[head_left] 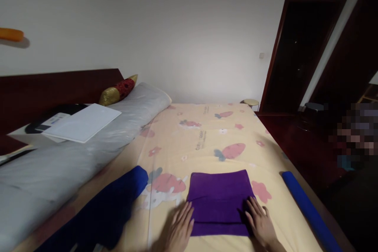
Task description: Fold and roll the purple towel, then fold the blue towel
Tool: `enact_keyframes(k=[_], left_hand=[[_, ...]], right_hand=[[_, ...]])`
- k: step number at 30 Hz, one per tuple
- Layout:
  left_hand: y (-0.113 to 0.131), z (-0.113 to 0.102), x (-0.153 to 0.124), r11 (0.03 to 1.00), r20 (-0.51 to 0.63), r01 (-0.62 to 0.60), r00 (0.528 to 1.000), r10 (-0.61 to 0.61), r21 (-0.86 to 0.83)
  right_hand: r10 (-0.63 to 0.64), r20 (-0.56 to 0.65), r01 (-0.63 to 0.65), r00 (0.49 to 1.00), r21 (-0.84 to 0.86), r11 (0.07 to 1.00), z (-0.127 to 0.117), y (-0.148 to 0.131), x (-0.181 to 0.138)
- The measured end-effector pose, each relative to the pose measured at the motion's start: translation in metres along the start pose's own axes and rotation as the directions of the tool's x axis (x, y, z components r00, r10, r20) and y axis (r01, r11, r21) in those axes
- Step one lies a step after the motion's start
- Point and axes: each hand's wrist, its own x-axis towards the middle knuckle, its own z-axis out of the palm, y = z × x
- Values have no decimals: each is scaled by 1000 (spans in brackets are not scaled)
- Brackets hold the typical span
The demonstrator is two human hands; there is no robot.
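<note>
A purple cloth (220, 189), folded into a rough rectangle, lies flat on the patterned bedsheet (206, 161). A crease or fold edge runs across its lower part. At its left edge rests my left hand (180, 228), fingers stretched out and touching the cloth. My right hand (261, 220) lies at the opposite edge, fingers extended over the border of the fabric. Neither hand grips anything. To the left spreads a dark blue cloth (109, 208), and a long blue rolled or folded item (310, 208) lies along the bed's right side.
A long grey pillow (118, 126) runs along the headboard (59, 86), with a white board (85, 122) on it and a red-and-gold cushion (119, 90) behind. Beyond the bed are a stool (251, 102) and a dark door (304, 55). A blurred patch covers the far right.
</note>
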Motion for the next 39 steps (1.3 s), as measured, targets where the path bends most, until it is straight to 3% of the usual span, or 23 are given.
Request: enact_keyframes(k=[3,6,8,10,12,14,16,18,21,23,24,27,29,39], left_hand=[[54,6,27,971,137,-78,984,111,-227],[88,16,52,913,259,-35,954,152,-406],[78,17,58,899,348,8,924,161,-438],[49,13,53,927,402,88,913,71,-363],[17,8,40,959,364,204,923,-121,-198],[-4,5,22,970,250,237,944,-215,-60],[-7,4,3,994,145,108,984,-106,-7],[4,6,-16,993,76,-121,990,121,1],[28,13,-36,913,34,-408,913,407,14],[39,19,-44,884,50,-466,884,465,29],[42,22,-46,896,68,-442,896,438,42],[43,27,-47,949,125,-309,946,299,67],[41,30,-45,960,135,-272,955,262,62],[22,65,-38,963,-34,-119,991,131,242]], right_hand=[[-229,180,203,957,153,967,6,-52,10],[-376,278,322,884,219,921,16,-81,22],[-287,241,256,927,152,955,20,-65,27],[-100,169,95,981,36,995,19,-29,28],[69,76,-62,995,-86,994,15,9,23],[95,-8,-95,995,-168,981,13,35,13],[-34,-84,16,996,-209,978,18,42,-2],[-262,-151,221,953,-247,944,33,38,-19],[-559,-283,450,780,-367,814,68,29,-42],[-623,-361,455,695,-451,768,87,30,-53],[-627,-367,440,687,-476,761,92,33,-57],[-629,-289,449,722,-496,743,88,44,-62],[-630,-259,472,732,-475,743,75,46,-60],[-421,-117,397,900,-181,900,21,10,-28]])
